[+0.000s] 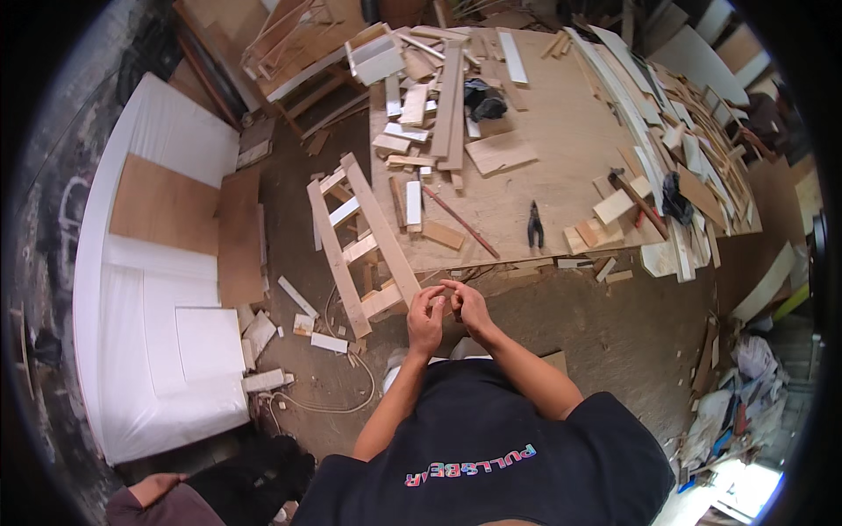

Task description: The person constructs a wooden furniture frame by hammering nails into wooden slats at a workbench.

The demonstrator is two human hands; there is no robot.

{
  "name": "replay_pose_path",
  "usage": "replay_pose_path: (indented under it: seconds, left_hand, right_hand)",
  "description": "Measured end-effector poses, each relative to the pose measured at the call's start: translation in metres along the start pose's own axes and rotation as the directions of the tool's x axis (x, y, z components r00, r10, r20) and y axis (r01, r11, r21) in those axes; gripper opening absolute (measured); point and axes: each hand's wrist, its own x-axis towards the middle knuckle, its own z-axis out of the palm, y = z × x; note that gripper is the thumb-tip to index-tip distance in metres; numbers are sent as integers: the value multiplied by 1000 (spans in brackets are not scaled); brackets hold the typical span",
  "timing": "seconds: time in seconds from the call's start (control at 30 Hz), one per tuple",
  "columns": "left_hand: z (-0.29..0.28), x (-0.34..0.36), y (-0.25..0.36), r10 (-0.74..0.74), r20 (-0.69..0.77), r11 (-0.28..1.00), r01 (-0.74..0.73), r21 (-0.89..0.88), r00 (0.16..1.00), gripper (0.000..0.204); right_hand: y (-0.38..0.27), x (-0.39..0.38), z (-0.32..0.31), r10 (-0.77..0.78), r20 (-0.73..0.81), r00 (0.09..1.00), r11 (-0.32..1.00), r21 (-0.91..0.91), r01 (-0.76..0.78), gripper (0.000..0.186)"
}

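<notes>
My left hand (425,317) and my right hand (467,305) meet in front of my body, fingers curled and fingertips close together; whatever they may hold is too small or hidden to name. Just to their left, a ladder-like wooden frame (395,263) with several short slats leans at the edge of the plywood table (561,149). Past my hands on the tabletop lie black-handled pliers (535,223), a thin reddish-brown stick (460,221) and short wood blocks (414,206).
Wood offcuts (452,105) and long strips (640,131) cover much of the table. A plastic-wrapped white panel (153,351) stands left. Another person's hand (153,486) shows lower left. A cable (316,405) and scraps lie on the floor (614,351). Rubbish (745,394) lies right.
</notes>
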Motion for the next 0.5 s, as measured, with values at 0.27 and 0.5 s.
replay_pose_path:
  seconds: [0.27, 0.5]
  left_hand:
    - [65, -9, 30, -5, 257, 986, 48, -160, 966, 18]
    - [153, -6, 29, 129, 366, 986, -80, -145, 922, 14]
  right_hand:
    - [-51, -73, -38, 122, -198, 973, 962, 265, -67, 69]
    - [-26, -92, -120, 93, -414, 905, 991, 122, -46, 89]
